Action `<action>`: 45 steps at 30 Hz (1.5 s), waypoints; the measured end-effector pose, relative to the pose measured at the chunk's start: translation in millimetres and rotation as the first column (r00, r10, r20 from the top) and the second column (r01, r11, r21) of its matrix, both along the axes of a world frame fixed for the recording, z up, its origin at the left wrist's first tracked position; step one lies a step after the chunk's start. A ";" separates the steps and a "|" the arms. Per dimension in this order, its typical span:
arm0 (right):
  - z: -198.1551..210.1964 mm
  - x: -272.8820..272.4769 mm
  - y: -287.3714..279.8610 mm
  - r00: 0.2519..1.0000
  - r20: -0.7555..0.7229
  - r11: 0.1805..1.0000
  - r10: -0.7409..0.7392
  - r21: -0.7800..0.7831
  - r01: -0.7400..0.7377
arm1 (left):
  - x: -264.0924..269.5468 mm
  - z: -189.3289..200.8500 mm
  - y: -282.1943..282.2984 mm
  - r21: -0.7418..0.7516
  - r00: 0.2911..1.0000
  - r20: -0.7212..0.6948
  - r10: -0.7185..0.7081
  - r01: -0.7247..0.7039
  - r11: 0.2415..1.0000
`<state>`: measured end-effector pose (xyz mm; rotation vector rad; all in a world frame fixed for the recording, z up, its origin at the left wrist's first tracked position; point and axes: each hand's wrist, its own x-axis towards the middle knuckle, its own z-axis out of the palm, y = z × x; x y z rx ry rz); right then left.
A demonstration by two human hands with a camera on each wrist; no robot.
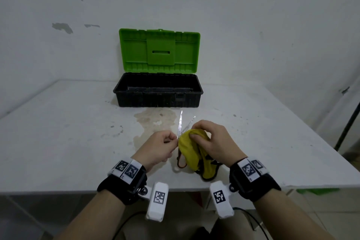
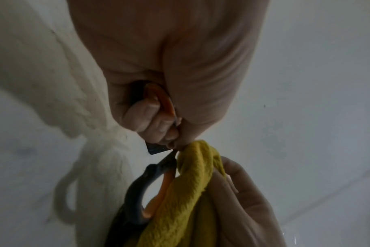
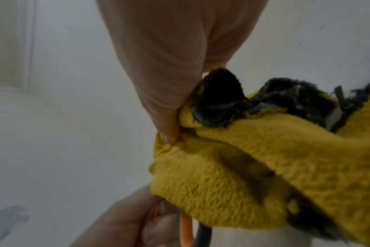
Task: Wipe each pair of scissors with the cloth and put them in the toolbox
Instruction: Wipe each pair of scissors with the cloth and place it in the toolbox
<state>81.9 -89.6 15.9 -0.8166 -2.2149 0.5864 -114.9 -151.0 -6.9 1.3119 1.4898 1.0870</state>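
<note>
We go left to right. Our left hand (image 1: 158, 147) pinches the scissors (image 1: 180, 125) near the pivot, fingers curled tight; the left wrist view shows one orange-lined handle loop tucked under those curled fingers and the other black-and-orange loop hanging free below. We judge this grip is there to hold the tool steady and keep the blades apart, so the cloth can get at the inner faces. The two blades point away from us in a narrow V, tips toward the toolbox and lifted just above the table (image 1: 58, 132).

Next over, the yellow cloth (image 1: 191, 147) is bunched round the base of the blades and hangs down over the handles, its dark frayed edge showing in the right wrist view. Our right hand (image 1: 213, 143) grips the cloth from above, thumb and fingers curled into the folds, touching the left hand's fingertips at the pivot. Likely the wipe is at its start point, set to run out along the steel.

Beyond both hands, the toolbox (image 1: 158, 91) stands open at the back of the table, black tub, green lid (image 1: 159, 50) upright against the wall, probably left open so the wiped scissors can drop straight in. The tub looks empty of scissors, though the near wall hides part of the floor. We see no other scissors on the table.

Writing: no brand or label readable on box, scissors or cloth. Only square black-and-white coded markers on the wrist bands (image 1: 126, 169) and camera housings.
</note>
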 end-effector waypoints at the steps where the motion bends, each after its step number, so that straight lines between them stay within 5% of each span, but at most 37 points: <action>1: -4.0 -2.5 -0.3 1.000 0.015 0.999 -0.020 0.035 0.019 | 1.5 -1.2 -0.3 0.006 1.000 -0.001 0.010 -0.010 1.000; 8: -20.6 -14.6 -15.8 0.947 0.247 0.948 -0.205 0.289 0.129 | 9.5 -6.7 1.1 0.007 0.998 0.033 0.054 -0.054 0.999; 16: -13.9 -1.3 -14.5 0.974 -0.089 0.976 -0.209 -0.075 0.202 | 6.1 0.2 4.0 0.008 0.997 0.054 0.055 -0.055 0.998; 26: -6.3 4.5 -16.7 0.977 -0.081 0.953 -0.196 -0.253 0.170 | 5.3 -1.4 1.7 0.031 0.994 -0.085 0.065 -0.063 0.998; 29: -1.8 5.2 -18.4 0.989 -0.068 0.975 -0.133 -0.190 0.118 | 4.6 -1.6 2.5 0.016 0.993 -0.100 0.059 -0.058 0.998; 33: -5.3 5.9 -9.3 0.996 0.055 0.995 -0.066 0.078 0.062 | 6.2 -1.2 4.6 0.035 0.993 -0.105 0.056 -0.052 0.998; 45: -21.5 -9.4 -4.1 0.969 0.182 0.962 -0.167 0.247 0.119 | 15.3 -1.2 10.3 0.145 0.942 -0.336 0.015 0.036 0.989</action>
